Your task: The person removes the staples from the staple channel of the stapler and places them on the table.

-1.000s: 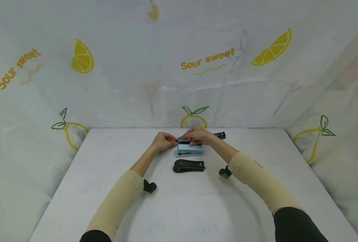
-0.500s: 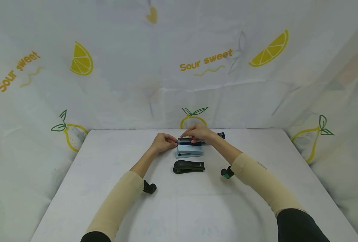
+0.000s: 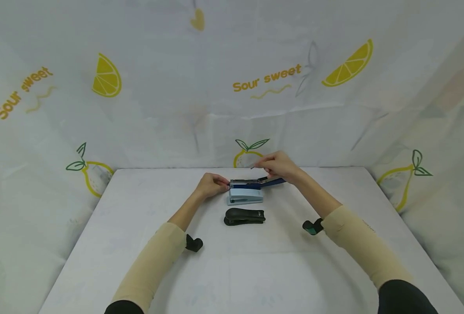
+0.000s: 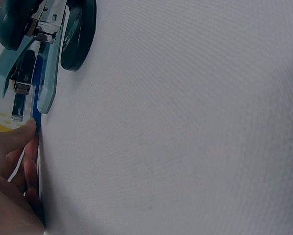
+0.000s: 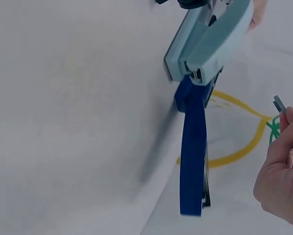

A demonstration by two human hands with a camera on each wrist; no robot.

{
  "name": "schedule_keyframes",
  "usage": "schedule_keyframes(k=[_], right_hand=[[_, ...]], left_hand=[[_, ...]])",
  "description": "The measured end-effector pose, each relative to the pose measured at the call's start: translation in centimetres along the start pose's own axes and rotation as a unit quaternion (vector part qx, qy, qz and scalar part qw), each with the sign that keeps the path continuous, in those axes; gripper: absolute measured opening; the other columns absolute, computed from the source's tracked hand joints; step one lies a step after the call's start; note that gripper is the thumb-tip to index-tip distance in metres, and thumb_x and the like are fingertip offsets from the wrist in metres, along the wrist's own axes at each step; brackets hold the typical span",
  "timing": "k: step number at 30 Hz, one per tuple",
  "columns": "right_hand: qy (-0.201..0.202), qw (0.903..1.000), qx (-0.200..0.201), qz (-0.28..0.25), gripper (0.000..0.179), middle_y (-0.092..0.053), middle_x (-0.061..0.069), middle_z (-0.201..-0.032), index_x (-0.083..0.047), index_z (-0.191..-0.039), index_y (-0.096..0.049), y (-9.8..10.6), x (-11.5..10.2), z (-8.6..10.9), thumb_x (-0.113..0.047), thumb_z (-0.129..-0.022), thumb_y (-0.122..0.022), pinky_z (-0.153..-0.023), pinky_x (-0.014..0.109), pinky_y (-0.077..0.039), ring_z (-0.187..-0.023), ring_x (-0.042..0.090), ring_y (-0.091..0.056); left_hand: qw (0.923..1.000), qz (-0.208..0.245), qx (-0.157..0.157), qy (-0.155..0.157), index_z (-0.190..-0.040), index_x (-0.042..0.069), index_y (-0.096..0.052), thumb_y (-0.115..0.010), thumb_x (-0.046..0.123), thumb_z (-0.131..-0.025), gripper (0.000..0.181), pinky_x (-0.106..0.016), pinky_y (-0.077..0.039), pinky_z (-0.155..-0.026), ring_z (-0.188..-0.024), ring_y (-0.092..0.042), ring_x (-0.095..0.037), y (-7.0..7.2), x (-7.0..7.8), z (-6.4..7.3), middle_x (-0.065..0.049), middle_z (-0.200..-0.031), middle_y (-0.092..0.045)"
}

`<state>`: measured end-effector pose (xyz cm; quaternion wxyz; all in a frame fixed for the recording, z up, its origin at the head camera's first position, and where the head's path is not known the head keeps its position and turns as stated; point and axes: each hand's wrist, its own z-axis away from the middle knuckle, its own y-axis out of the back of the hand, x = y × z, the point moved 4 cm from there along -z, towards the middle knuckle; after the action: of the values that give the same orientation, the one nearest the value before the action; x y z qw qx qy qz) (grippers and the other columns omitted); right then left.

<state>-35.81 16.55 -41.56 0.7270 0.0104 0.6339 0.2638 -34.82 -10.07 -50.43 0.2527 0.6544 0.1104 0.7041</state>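
- Light blue stapler (image 3: 245, 195) used as landmark; it is set down on the white worktop (image 3: 232, 270).
- Blue stapler (image 5: 193, 156) is placed just behind the light blue stapler, on the side away from the person. Its top is hinged back and slanted out past the landmark's right end.
- Left hand (image 3: 213, 185) is kept to the left of the light blue stapler; its grip is pinched on the left end of the blue stapler's base.
- Right hand (image 3: 281, 168) is raised behind and right of the light blue stapler, apart from the blue one. A small grey strip (image 5: 280, 104) is pinched in its grip, one end projecting past the fingertips.
- Dark green stapler (image 3: 244, 216) is laid near the landmark, on the person's side, roughly parallel.
- Lemon-printed white cloth (image 3: 157, 131) is hung behind the light blue stapler.
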Motion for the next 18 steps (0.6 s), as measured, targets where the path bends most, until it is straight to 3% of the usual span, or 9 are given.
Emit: schedule_keyframes(k=[7,18], right_hand=[[0.009,0.9996,0.025,-0.008,0.041,-0.053,-0.009,-0.068,0.008,-0.134,-0.070,3.0,0.3,2.2,-0.024,-0.108,-0.068,-0.064,0.018,-0.056,-0.050,0.004,-0.033],[-0.040,0.9973,0.047,-0.038,0.048,-0.054,-0.012,-0.068,0.010,-0.140,-0.063,6.8,3.7,5.5,-0.026,-0.107,-0.070,-0.062,0.016,-0.055,-0.056,0.001,-0.044]], left_hand=[[1.0000,0.002,0.001,-0.003,-0.113,0.004,-0.082,-0.082,0.009,-0.096,0.018,-0.025,-0.050,-0.087,-0.088,-0.069,-0.015,0.1,0.2,0.2,-0.012,-0.100,-0.082],[0.9999,0.004,-0.001,-0.010,-0.112,0.003,-0.082,-0.082,0.008,-0.096,0.017,-0.028,-0.052,-0.092,-0.088,-0.070,-0.016,0.2,0.4,0.4,-0.014,-0.101,-0.082]])
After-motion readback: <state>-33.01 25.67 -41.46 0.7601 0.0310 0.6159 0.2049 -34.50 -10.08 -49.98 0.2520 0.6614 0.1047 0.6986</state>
